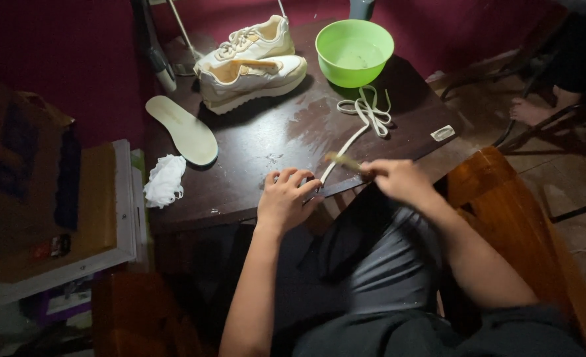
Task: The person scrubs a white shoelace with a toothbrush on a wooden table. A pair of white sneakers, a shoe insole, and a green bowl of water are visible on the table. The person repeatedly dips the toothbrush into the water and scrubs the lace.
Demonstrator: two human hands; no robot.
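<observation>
My left hand presses one end of a white shoelace flat on the near edge of the dark wet table. My right hand grips a small brush, blurred, its head resting on the lace just right of my left hand. The rest of the lace lies in loops near a green bowl. Two white and cream sneakers without laces sit at the back of the table. A pale insole lies at the left edge.
A crumpled white cloth hangs by the table's left side. A small white bar lies near the right edge. A wooden chair stands at my right. Another person's bare foot rests on the floor, far right. Boxes stack at left.
</observation>
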